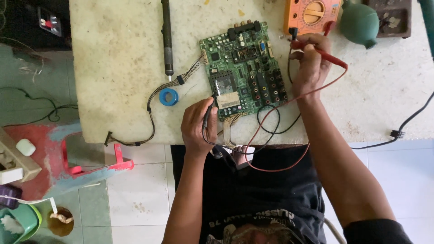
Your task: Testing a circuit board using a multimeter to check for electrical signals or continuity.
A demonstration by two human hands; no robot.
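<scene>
So, looking straight down: a green circuit board (244, 68) sits roughly in the upper middle of the frame on a pale, stained counter (117, 40). The left hand (197, 124) is at the board's lower left corner, fingers curled tight around a black probe (209, 110) whose tip touches the board near a silver shielded part. The right hand (311, 63) is just off the board's right edge, fingers pinched shut on a red probe (323, 53) that lies across the hand pointing left; I can't tell if its tip actually touches the board. Red and black leads (271, 131) loop down off the counter edge over the person's dark shirt. An orange multimeter (312, 13) sits at the top of the frame just above the right hand, with a green rubber blower bulb (359, 22) beside it to the right. Left of the board there's a roll of blue tape (168, 96), a bundled wire harness (151, 106) running from the board's left edge down toward the counter's front edge, and a long dark soldering-type tool (167, 36) lying upright in the frame, well apart from both hands. A red and blue stool (77, 156) stands on the tiled floor at lower left.
</scene>
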